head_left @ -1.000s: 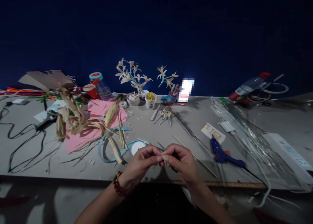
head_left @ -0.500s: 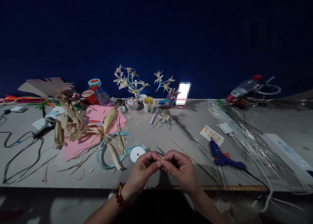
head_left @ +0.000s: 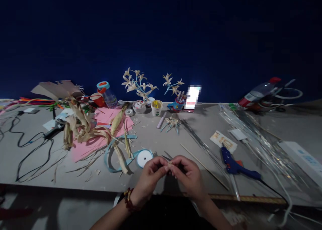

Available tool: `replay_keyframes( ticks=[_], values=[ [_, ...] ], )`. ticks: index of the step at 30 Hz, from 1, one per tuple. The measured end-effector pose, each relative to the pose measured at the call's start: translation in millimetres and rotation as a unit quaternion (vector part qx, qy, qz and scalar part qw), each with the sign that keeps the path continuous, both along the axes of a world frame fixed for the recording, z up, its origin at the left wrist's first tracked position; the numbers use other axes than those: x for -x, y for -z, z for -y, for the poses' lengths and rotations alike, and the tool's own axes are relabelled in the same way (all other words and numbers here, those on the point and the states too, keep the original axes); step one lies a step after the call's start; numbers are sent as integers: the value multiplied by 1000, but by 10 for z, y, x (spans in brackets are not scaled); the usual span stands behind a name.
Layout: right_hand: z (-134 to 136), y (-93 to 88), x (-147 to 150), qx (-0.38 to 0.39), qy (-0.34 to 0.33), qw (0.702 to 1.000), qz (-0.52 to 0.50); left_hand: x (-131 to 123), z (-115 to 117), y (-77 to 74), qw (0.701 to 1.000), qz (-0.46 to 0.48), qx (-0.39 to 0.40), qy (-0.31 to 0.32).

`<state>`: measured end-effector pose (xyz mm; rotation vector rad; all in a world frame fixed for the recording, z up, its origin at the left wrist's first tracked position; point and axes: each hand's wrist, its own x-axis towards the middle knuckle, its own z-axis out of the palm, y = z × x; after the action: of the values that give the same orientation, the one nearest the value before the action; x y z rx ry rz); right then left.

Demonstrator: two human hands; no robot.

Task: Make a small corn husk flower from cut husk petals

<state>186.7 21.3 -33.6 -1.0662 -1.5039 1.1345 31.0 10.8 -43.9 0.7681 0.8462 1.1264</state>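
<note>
My left hand point(head_left: 150, 178) and my right hand point(head_left: 187, 174) meet fingertip to fingertip over the near edge of the grey table point(head_left: 161, 146). Both pinch one small pale husk piece point(head_left: 170, 164) between thumbs and forefingers. A bead bracelet point(head_left: 128, 199) sits on my left wrist. Just beyond my left hand lies a roll of light blue ribbon point(head_left: 144, 157) with loose loops trailing left. Thin wires point(head_left: 198, 142) and a wooden stick point(head_left: 201, 164) lie beyond my right hand.
Dried corn husks point(head_left: 83, 127) lie on pink paper point(head_left: 100, 132) at the left. A blue glue gun point(head_left: 233, 163) lies right, near clear plastic sleeves point(head_left: 254, 136) and a white box point(head_left: 299, 156). Husk flowers point(head_left: 141, 85), small cups and a bottle point(head_left: 259, 91) line the far edge. Black cables point(head_left: 27, 149) lie far left.
Both hands keep pinching the small piece at the table's near edge, with slight finger shifts. The view drifted a little; the scene sits slightly further right than half a second ago.
</note>
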Motion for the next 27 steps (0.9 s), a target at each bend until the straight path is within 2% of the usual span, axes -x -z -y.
replay_keyframes(
  ticks=[4,8,10,12,14,15,16,18,20,22,27],
  values=[
    [-22,15,37,53,2,998,-38,-28,-16,14,999,37,35,3],
    [1,30,58,79,5,995,-52,-39,-29,9,999,15,40,5],
    [13,64,-37,66,1,997,-29,-26,-21,4,999,-9,40,4],
    [17,113,-290,25,21,999,44,5,-22,5,998,-46,39,-6],
    [35,157,-718,-32,100,979,177,39,-38,8,997,-52,45,-25],
    [56,174,-978,-56,163,946,274,51,-48,4,997,-49,51,-29],
    [82,188,-1249,-73,217,896,381,56,-56,-4,997,-50,55,-38],
    [133,222,-1762,-62,263,854,444,45,-62,-38,996,-56,55,-45],
    [152,282,-2153,-50,263,831,488,10,-59,-82,995,-66,49,-48],
    [128,370,-2387,-38,235,821,519,-32,-56,-119,995,-75,41,-49],
    [-26,546,-2563,-29,143,817,558,-73,-47,-134,994,-88,37,-51]
  ],
)
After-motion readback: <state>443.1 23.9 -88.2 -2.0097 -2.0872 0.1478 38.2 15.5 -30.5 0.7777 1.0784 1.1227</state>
